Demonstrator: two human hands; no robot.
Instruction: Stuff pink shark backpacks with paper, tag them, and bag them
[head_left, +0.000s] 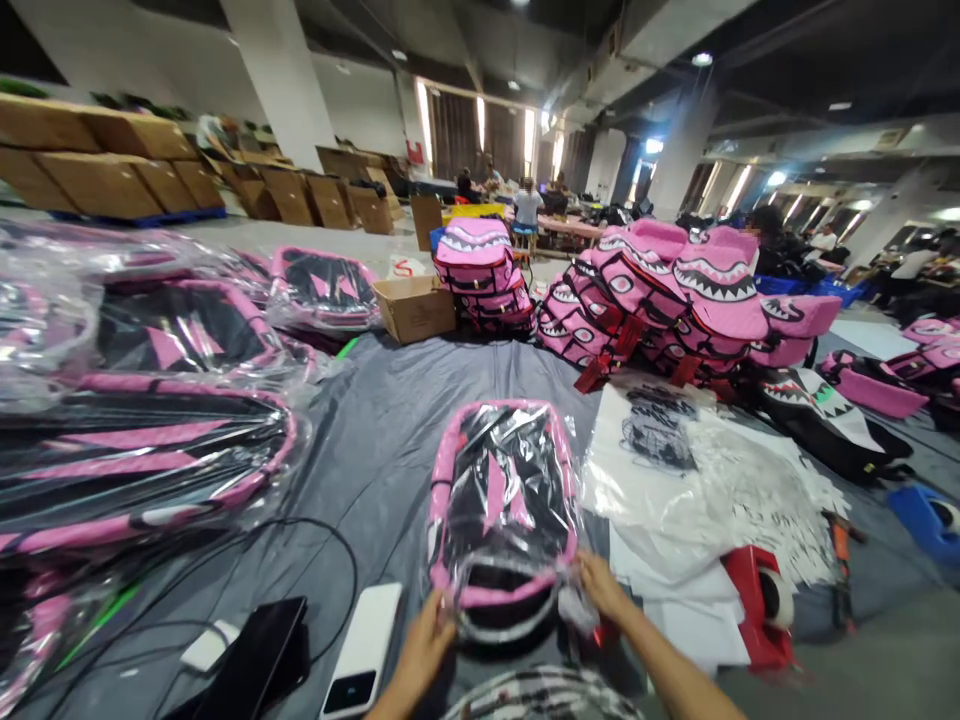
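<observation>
A pink and black backpack (504, 490) lies flat in front of me, inside a clear plastic bag (559, 440). At its near left corner, my left hand (433, 628) is closed on the bag's edge. My right hand (600, 585) pinches the same bag at the near right corner, where the plastic bunches up. The bag's mouth sags between the two hands, close to my body. Some fingertips are hidden by the plastic and the backpack's edge.
Bagged backpacks (172, 340) are piled at left. Pink backpacks (630, 290) stand stacked behind a carton (415, 308). At right lie plastic bags (697, 480), a red tape dispenser (757, 605) and a blue one (926, 520). A white power bank (366, 640), black phone (251, 660) and cables lie near left.
</observation>
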